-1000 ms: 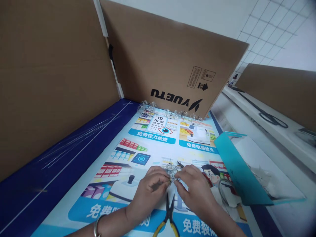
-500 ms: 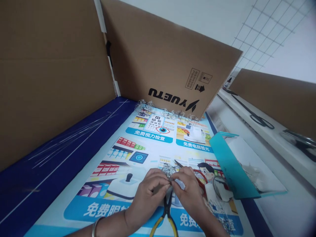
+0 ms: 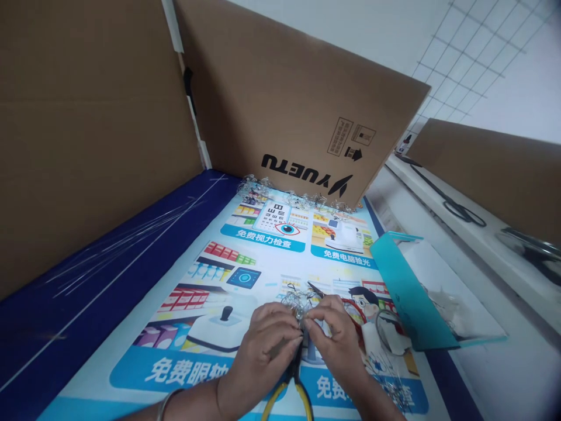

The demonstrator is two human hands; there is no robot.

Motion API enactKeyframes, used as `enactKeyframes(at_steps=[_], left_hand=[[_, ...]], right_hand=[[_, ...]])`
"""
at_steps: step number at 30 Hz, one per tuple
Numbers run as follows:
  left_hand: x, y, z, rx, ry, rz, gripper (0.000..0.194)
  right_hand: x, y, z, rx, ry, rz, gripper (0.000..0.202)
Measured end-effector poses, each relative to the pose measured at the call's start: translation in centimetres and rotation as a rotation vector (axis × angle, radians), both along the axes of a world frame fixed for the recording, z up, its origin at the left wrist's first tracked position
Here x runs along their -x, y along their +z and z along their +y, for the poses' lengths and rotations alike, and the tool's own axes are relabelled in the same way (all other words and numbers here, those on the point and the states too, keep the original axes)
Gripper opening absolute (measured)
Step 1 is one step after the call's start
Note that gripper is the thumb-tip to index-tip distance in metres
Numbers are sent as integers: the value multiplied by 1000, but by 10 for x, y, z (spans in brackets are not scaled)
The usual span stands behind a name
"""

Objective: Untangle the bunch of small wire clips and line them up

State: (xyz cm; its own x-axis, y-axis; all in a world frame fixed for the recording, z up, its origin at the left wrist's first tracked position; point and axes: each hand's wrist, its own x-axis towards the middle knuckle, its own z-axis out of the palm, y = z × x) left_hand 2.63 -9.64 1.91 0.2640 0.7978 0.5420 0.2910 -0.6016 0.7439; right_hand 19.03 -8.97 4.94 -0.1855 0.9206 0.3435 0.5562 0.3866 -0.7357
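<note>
A small tangle of thin silvery wire (image 3: 294,300) is between my hands, just beyond the fingertips. My left hand (image 3: 268,346) pinches the near end of the wire piece between thumb and fingers. Facing it, my right hand (image 3: 335,334) is closed at the thumb and forefinger on the same piece; the exact grip points are too small to make out. Below the fingertips lie pliers with yellow handles (image 3: 302,397), their jaws partly hidden by my left hand. Scissors with red handles (image 3: 357,313) lie partly behind my right hand, the dark blades pointing up and left.
Several wire pieces (image 3: 302,202) line the foot of the cardboard panel (image 3: 280,105). More wire (image 3: 394,389) lies right of my right forearm, near a wire coil (image 3: 388,327). A teal box (image 3: 412,292) stands at right. Loose strands (image 3: 118,240) lie on the blue strip.
My fingertips have parted slightly at the wire, with the right hand a little farther from the left. The whole view has shifted slightly; the pliers still lie below my hands.
</note>
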Motion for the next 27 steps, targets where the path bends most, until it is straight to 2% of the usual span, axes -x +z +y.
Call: enactKeyframes(at_steps=[3, 6, 18, 22, 27], left_hand=[[2, 1, 0, -57, 44, 72, 13], [3, 3, -1, -78, 62, 120, 13], [13, 6, 11, -104, 147, 136, 12], [10, 3, 11, -8, 65, 34, 11], [5, 1, 8, 213, 55, -67, 11]], right_hand=[[-2, 0, -1, -146, 4, -113, 11], [-4, 1, -1, -226, 13, -192, 13], [-7, 5, 1, -265, 27, -219, 13], [-7, 4, 1, -262, 38, -222, 11], [-7, 3, 1, -240, 8, -182, 12]])
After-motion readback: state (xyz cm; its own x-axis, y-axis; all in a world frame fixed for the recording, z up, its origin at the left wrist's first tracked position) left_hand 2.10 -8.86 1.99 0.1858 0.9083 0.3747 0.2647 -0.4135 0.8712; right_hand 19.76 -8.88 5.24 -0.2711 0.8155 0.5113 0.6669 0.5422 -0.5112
